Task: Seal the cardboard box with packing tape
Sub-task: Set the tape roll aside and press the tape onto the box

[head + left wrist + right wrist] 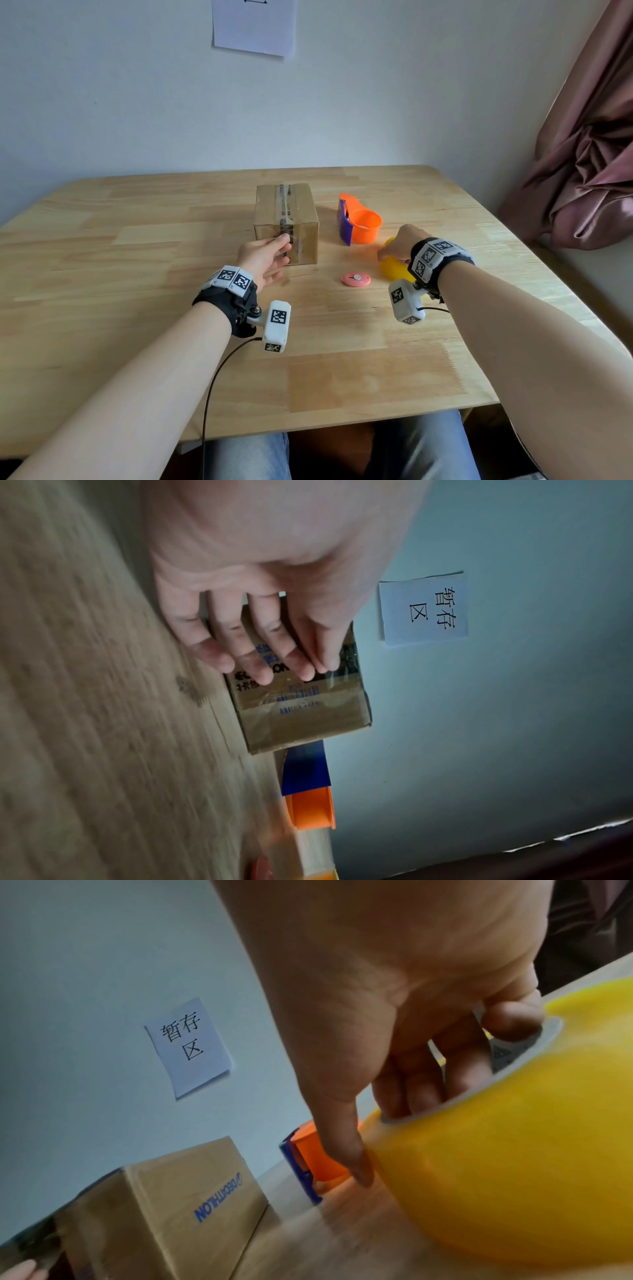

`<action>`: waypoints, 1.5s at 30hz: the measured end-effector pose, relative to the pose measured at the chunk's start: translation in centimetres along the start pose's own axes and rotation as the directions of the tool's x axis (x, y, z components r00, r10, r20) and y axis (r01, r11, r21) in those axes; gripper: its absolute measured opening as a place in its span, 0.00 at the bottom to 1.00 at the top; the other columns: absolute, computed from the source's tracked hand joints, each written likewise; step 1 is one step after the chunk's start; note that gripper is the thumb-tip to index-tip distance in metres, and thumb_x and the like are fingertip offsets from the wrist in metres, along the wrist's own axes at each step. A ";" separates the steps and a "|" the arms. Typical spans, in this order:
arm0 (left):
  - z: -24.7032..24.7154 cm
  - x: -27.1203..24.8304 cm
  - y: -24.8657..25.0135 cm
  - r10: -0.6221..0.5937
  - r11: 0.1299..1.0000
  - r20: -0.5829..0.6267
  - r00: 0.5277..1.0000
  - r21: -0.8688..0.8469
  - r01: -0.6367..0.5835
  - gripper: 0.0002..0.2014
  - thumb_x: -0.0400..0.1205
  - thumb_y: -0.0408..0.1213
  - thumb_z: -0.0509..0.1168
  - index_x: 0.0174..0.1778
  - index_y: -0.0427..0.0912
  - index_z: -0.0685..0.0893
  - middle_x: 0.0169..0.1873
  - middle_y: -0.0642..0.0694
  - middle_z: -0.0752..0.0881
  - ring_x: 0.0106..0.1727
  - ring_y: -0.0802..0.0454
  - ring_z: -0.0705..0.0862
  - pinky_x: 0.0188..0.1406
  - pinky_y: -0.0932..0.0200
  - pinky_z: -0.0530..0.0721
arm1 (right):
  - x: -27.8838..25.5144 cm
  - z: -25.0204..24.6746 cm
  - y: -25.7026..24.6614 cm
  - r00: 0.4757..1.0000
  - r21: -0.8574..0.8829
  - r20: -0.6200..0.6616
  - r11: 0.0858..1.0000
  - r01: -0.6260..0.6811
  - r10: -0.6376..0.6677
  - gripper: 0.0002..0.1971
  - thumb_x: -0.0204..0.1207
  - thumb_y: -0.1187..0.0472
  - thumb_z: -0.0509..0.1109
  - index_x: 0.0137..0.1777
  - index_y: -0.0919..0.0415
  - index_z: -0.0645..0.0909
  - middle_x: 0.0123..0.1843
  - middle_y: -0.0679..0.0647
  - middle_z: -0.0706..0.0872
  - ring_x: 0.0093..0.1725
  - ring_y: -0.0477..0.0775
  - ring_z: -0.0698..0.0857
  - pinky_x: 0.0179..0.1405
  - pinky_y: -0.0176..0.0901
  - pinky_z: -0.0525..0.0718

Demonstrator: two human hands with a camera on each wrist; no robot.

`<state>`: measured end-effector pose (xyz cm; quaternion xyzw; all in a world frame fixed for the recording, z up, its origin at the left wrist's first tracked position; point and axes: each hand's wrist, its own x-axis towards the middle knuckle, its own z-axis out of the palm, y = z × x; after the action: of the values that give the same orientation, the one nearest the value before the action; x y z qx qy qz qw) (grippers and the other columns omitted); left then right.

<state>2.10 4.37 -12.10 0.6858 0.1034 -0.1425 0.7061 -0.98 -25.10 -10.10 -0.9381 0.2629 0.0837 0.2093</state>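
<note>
A small cardboard box (286, 222) stands mid-table with a strip of clear tape along its top and down its near face. My left hand (265, 257) is open, its straight fingers (253, 666) laid against the box's near face (308, 712) over the tape. To the right, my right hand (397, 245) grips a yellow roll of packing tape (394, 269), fingers hooked into the core (455, 1069) and thumb on the outer side of the roll (507, 1150). The roll rests on the table. The box's side (192, 1204) shows a blue logo.
An orange and blue tape dispenser (358, 222) lies right of the box. A small pink disc (355, 279) sits on the wooden table (137, 308) in front of it. A paper sign (254, 25) hangs on the wall; a pink curtain (589, 154) hangs at right.
</note>
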 end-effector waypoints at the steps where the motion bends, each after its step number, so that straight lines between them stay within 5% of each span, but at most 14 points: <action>1: 0.0 0.0 0.0 0.004 1.000 0.000 1.000 -0.001 -0.004 0.15 0.79 0.48 0.79 0.59 0.48 0.93 0.52 0.52 0.96 0.49 0.50 0.92 0.62 0.45 0.88 | 0.0 -0.1 -0.2 1.000 -0.009 0.007 1.000 0.005 -0.005 0.22 0.66 0.45 0.86 0.39 0.61 0.80 0.34 0.55 0.85 0.33 0.57 0.83 0.29 0.41 0.75; 5: -0.1 0.1 -0.1 0.022 1.000 -0.001 1.000 0.004 -0.022 0.15 0.78 0.48 0.80 0.58 0.48 0.93 0.50 0.52 0.96 0.46 0.52 0.91 0.58 0.48 0.89 | -0.2 -1.5 -2.5 0.971 0.019 -0.221 0.995 0.102 -0.095 0.26 0.76 0.40 0.78 0.40 0.66 0.80 0.35 0.59 0.86 0.35 0.59 0.82 0.32 0.44 0.75; 8: -0.5 0.3 -0.2 0.052 0.999 -0.014 0.999 0.015 -0.052 0.14 0.77 0.47 0.80 0.56 0.47 0.94 0.47 0.52 0.95 0.40 0.54 0.90 0.44 0.54 0.87 | -0.9 -1.9 -6.2 0.869 0.169 -0.388 0.903 0.394 -0.307 0.20 0.83 0.47 0.71 0.47 0.67 0.89 0.42 0.58 0.89 0.41 0.59 0.85 0.38 0.43 0.77; 10: -0.7 0.4 -0.3 0.064 0.998 -0.010 0.998 0.014 -0.064 0.13 0.78 0.46 0.80 0.56 0.46 0.93 0.46 0.50 0.95 0.39 0.53 0.90 0.42 0.54 0.87 | -1.9 -1.5 -8.7 0.769 0.179 -0.385 0.777 0.604 -0.510 0.16 0.86 0.49 0.71 0.52 0.62 0.92 0.51 0.53 0.90 0.48 0.52 0.86 0.41 0.37 0.80; 13: -0.8 0.4 -0.5 0.058 0.998 0.010 0.998 0.000 -0.058 0.11 0.78 0.46 0.79 0.53 0.45 0.93 0.46 0.49 0.95 0.41 0.50 0.91 0.49 0.49 0.88 | -2.7 0.2 -11.8 0.621 0.140 -0.268 0.608 0.781 -0.737 0.15 0.87 0.52 0.71 0.61 0.60 0.93 0.65 0.52 0.92 0.59 0.45 0.87 0.60 0.36 0.86; 16: -0.8 0.5 -0.7 0.067 0.998 0.011 0.998 0.001 -0.067 0.10 0.78 0.48 0.79 0.51 0.48 0.93 0.43 0.50 0.95 0.40 0.52 0.91 0.47 0.52 0.86 | -2.3 2.8 -13.2 0.508 0.099 -0.244 0.499 0.861 -0.826 0.13 0.85 0.55 0.72 0.58 0.61 0.95 0.64 0.55 0.94 0.67 0.49 0.87 0.76 0.51 0.77; 20: -0.7 0.6 -0.7 0.086 0.996 -0.004 0.996 0.016 -0.086 0.08 0.78 0.49 0.79 0.49 0.52 0.94 0.37 0.54 0.95 0.37 0.54 0.91 0.41 0.56 0.84 | -0.8 5.4 -13.0 0.573 0.220 -0.320 0.530 0.819 -0.754 0.17 0.78 0.46 0.77 0.57 0.56 0.96 0.65 0.54 0.94 0.68 0.53 0.85 0.74 0.63 0.79; 23: -0.6 0.8 -0.7 0.089 0.996 -0.005 0.996 0.023 -0.089 0.08 0.78 0.49 0.79 0.49 0.52 0.95 0.35 0.54 0.94 0.36 0.54 0.90 0.40 0.55 0.85 | 0.2 6.2 -13.0 0.615 0.275 -0.334 0.550 0.788 -0.714 0.24 0.70 0.35 0.76 0.54 0.51 0.96 0.62 0.48 0.94 0.66 0.57 0.86 0.69 0.61 0.82; 25: -0.6 0.9 -0.7 0.076 0.997 -0.001 0.997 0.025 -0.076 0.09 0.78 0.50 0.79 0.50 0.52 0.95 0.35 0.54 0.94 0.35 0.54 0.90 0.39 0.56 0.85 | 0.4 6.3 -13.2 0.619 0.259 -0.339 0.562 0.786 -0.709 0.18 0.71 0.39 0.80 0.52 0.51 0.96 0.60 0.44 0.93 0.63 0.59 0.82 0.67 0.57 0.81; 32: -1.0 0.8 -0.2 -0.017 1.000 0.043 0.999 -0.011 0.017 0.09 0.78 0.47 0.80 0.50 0.49 0.94 0.36 0.52 0.94 0.36 0.52 0.89 0.34 0.58 0.82 | 0.1 7.1 -13.6 0.561 0.092 -0.415 0.581 0.809 -0.716 0.14 0.71 0.44 0.84 0.45 0.55 0.93 0.57 0.43 0.91 0.56 0.61 0.76 0.53 0.56 0.82; 40: -2.1 0.3 1.4 -0.208 0.974 0.149 0.967 -0.058 0.219 0.10 0.81 0.40 0.77 0.56 0.42 0.90 0.36 0.51 0.93 0.35 0.54 0.86 0.23 0.65 0.80 | -0.1 7.4 -13.4 0.546 0.097 -0.418 0.562 0.821 -0.726 0.15 0.71 0.43 0.83 0.45 0.55 0.91 0.57 0.44 0.90 0.56 0.63 0.75 0.55 0.60 0.82; 45: -3.2 0.2 1.1 -0.285 0.954 0.115 0.952 -0.067 0.293 0.06 0.86 0.37 0.69 0.53 0.38 0.87 0.34 0.50 0.90 0.32 0.56 0.83 0.19 0.68 0.78 | -0.1 7.3 -13.5 0.552 0.104 -0.421 0.567 0.817 -0.719 0.17 0.69 0.44 0.84 0.46 0.57 0.91 0.56 0.46 0.91 0.57 0.63 0.76 0.54 0.59 0.82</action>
<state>2.85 7.55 -11.25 0.6248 0.1715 -0.2756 0.7101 5.69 -11.45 -11.94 -0.9150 -0.1389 -0.2159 0.3113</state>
